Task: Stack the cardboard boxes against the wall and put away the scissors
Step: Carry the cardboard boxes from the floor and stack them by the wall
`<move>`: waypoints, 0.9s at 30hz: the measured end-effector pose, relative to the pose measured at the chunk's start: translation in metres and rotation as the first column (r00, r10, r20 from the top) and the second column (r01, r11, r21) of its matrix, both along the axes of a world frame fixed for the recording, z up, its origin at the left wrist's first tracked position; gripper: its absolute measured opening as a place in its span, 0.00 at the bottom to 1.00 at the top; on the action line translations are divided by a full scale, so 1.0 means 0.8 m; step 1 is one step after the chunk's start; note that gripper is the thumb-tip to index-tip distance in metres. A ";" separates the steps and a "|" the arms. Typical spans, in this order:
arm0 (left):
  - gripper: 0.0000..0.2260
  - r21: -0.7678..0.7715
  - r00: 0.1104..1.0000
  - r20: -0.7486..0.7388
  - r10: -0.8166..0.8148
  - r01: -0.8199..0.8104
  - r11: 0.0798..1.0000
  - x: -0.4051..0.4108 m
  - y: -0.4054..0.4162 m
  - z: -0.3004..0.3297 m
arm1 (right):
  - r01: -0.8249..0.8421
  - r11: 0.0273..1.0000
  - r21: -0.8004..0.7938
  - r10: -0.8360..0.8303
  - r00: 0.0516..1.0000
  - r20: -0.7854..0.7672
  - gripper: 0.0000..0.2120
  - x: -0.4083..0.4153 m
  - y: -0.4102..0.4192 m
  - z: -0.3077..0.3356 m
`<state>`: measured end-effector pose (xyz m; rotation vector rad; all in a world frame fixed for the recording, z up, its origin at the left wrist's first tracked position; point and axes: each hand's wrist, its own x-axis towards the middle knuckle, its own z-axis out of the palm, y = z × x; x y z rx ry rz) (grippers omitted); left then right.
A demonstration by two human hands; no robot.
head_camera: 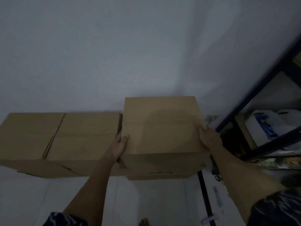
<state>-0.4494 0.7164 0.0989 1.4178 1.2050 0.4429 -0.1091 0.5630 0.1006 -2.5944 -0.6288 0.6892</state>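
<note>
Sleeve (65, 220) at bottom edge, dark, patterned; forearms run up from it to the work. Dim light, soft focus throughout. Left hand (119, 146) lies flat against the left side of the top box (161, 126), thumb over its upper edge, fingers straight, pressing rather than curled. Right hand (209, 137) sits at the box's right near corner, fingers out of view over the edge, so whether it clamps or only presses cannot be told. Top box rests on a lower box (158, 176), only a strip of which shows beneath; its far edge looks to meet the wall (146, 54). Just left, touching or nearly so, a row of two more boxes (61, 136) stands along the same wall at a lower height. Shelf rack (254, 98) stands at right, white jugs (267, 124) on it. On the floor (146, 201) by the rack's foot lies a small dark looped object, possibly the scissors (218, 178); too blurred to be sure. Step in hand, as I judge it: seating the top box square on the stack. To do it well, push evenly with both palms so the box slides back without twisting, line its front edge with the box below, and close the gap to the left row. Watch for overhang on the right, where the rack post stands close. Let go only once it sits flat. Scissors come afterwards.
</note>
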 end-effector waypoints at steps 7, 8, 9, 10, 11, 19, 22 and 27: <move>0.21 -0.114 0.999 -0.007 -0.043 0.042 0.993 0.063 0.013 -0.023 | 0.053 0.997 -0.052 -0.052 0.998 0.018 0.39 0.049 -0.001 0.004; 0.21 -0.096 0.999 -0.019 -0.033 0.031 0.995 0.067 0.015 -0.024 | 0.042 0.998 -0.050 -0.041 0.999 0.015 0.38 0.053 0.002 0.000; 0.21 -0.079 1.000 -0.027 -0.005 0.002 0.997 0.066 0.018 -0.026 | 0.015 0.999 -0.041 -0.015 1.000 0.013 0.37 0.053 0.006 -0.003; 0.21 -0.041 0.999 -0.041 0.026 -0.028 0.999 0.062 0.021 -0.027 | -0.009 1.000 -0.022 0.009 1.000 -0.001 0.35 0.048 0.011 -0.006; 0.21 -0.004 0.997 -0.058 0.060 -0.060 0.998 0.055 0.027 -0.031 | -0.032 0.999 0.002 0.032 0.999 -0.020 0.32 0.042 0.016 -0.012; 0.18 0.246 0.984 -0.167 0.061 -0.019 0.969 -0.017 0.083 -0.052 | -0.033 0.968 0.247 0.083 0.977 -0.196 0.26 -0.026 0.082 -0.052; 0.22 0.275 0.975 -0.217 0.037 0.025 0.961 -0.019 0.096 -0.054 | 0.011 0.970 0.241 0.035 0.982 -0.186 0.23 -0.036 0.090 -0.065; 0.27 0.294 0.956 -0.294 0.000 0.090 0.952 -0.032 0.100 -0.065 | 0.019 0.980 0.199 0.011 0.989 -0.150 0.26 -0.048 0.088 -0.084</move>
